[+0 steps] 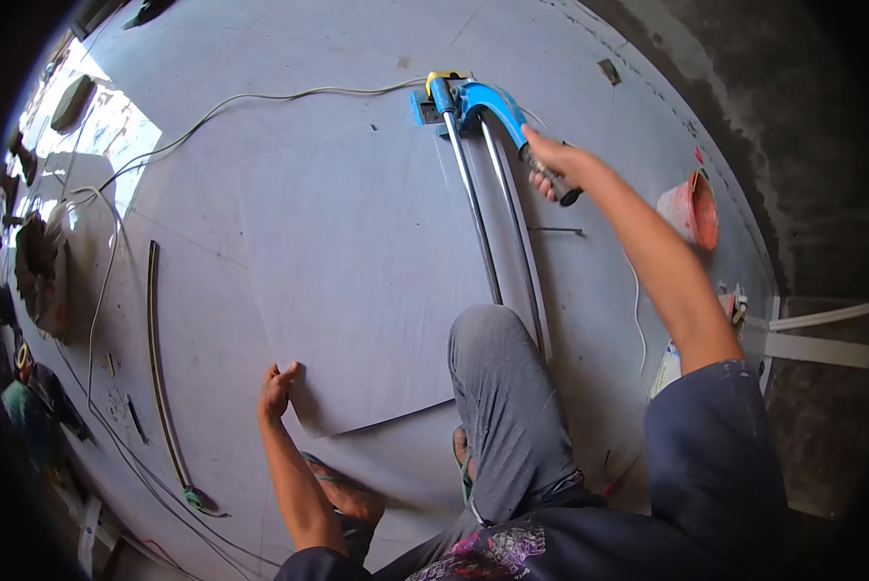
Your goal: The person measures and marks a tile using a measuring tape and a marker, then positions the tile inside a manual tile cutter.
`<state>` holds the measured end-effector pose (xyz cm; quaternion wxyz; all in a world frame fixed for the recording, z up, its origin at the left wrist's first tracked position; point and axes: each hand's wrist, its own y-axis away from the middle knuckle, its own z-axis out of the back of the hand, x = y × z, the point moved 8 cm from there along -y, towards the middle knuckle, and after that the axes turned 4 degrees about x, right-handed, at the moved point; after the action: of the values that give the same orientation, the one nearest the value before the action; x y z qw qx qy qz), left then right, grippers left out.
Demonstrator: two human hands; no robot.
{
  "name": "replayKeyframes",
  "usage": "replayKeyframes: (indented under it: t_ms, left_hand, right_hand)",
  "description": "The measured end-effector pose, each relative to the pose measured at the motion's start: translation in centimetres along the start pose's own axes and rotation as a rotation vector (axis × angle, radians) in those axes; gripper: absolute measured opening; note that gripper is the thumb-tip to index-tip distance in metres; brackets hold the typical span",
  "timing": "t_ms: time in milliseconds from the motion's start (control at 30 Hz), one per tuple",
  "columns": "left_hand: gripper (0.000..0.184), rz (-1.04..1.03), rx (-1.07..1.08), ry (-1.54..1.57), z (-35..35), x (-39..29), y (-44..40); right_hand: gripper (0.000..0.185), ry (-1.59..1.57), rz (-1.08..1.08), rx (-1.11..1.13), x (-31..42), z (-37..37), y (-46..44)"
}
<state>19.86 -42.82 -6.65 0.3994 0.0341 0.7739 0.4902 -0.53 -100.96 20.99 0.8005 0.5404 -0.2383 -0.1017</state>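
A large grey tile (357,261) lies under a manual tile cutter with two steel rails (474,198). The cutter's blue handle (497,102) sits at the far end of the rails, its dark grip (548,174) tilted toward me. My right hand (554,163) is wrapped round that grip. At the tile's near left corner, my left hand (278,385) grips the edge, thumb on top and fingers partly hidden. My knee (497,339) covers the near part of the rails.
A pale cable (231,99) runs across the floor to the cutter's far end. On the left lies a long dark strip (163,378). To the right are a bucket with a reddish inside (691,211) and a thin metal rod (557,229).
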Motion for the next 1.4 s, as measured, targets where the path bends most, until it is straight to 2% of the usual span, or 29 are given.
replayKeyframes:
  t_ms: [33,133,267,333,467,533,600,733,900,1000,1067,1133,1167,1200,1267,1300,1367,1400]
  left_hand:
    - [0.034,0.037,-0.028,-0.058,1.0,0.8,-0.6]
    - [0.035,-0.019,-0.018,0.018,-1.8,-2.2,1.7]
    - [0.036,-0.012,0.022,0.009,-1.1,-1.1,1.2]
    - [0.035,0.001,-0.027,-0.010,0.0,0.0,0.0]
    - [0.034,-0.006,-0.011,-0.039,0.2,-0.3,0.3]
    - [0.031,-0.042,0.078,0.018,-1.2,-1.2,0.8]
    - [0.030,-0.042,0.054,0.014,-1.2,-1.0,1.2]
    - [0.027,-0.058,0.037,0.004,-0.9,-1.3,0.6]
    - [0.028,-0.056,0.076,0.034,-1.9,-2.3,0.7]
    - [0.028,-0.045,0.057,0.039,-1.4,-2.0,1.0]
    - [0.028,-0.040,0.063,0.021,-1.4,-1.6,0.9]
    - [0.030,-0.072,0.069,0.017,-1.3,-1.9,1.1]
    - [0.030,-0.078,0.068,0.006,-1.6,-2.5,1.5]
    - [0.032,-0.051,0.038,0.024,-2.1,-2.8,2.0]
    - [0.034,-0.022,0.002,0.030,-2.5,-3.2,2.6]
    - [0.039,-0.021,-0.021,0.022,-2.6,-3.4,2.5]
    - [0.043,-0.002,-0.055,-0.002,-1.3,-1.7,1.7]
    - [0.047,0.013,-0.061,0.006,0.8,0.1,-0.4]
  right_hand:
    - [0.069,0.014,0.009,0.016,1.5,0.6,0.9]
    - [0.067,0.064,-0.014,0.050,2.1,1.1,0.6]
    - [0.068,0.037,0.031,0.026,0.2,0.5,1.0]
    - [0.069,0.014,0.027,0.011,-1.3,-0.2,0.7]
    - [0.071,-0.034,0.029,-0.045,-3.0,-0.8,0.6]
    - [0.071,-0.049,0.003,-0.047,-3.3,-0.8,0.2]
    - [0.071,-0.058,0.018,-0.048,-3.2,-1.2,0.3]
    - [0.074,0.025,0.102,-0.236,-3.6,-0.6,-0.6]
    - [0.076,-0.069,0.078,-0.072,-3.4,-0.9,-1.0]
    - [0.081,0.024,0.126,-0.072,-5.2,-0.2,-0.5]
    - [0.086,0.057,0.113,0.027,-10.3,-1.3,1.2]
    - [0.088,0.028,0.048,0.024,-16.9,-2.8,4.5]
    - [0.089,0.064,0.090,0.087,-20.7,-3.6,5.1]
    - [0.089,0.081,0.040,0.213,-25.0,-4.6,5.8]
    - [0.089,0.104,0.038,0.280,-30.3,-5.9,9.7]
    - [0.089,0.099,0.045,0.287,-32.3,-4.9,9.4]
    - [0.085,0.501,0.020,0.239,-36.8,-2.5,8.2]
    - [0.082,0.358,0.018,0.137,-36.1,-0.9,6.7]
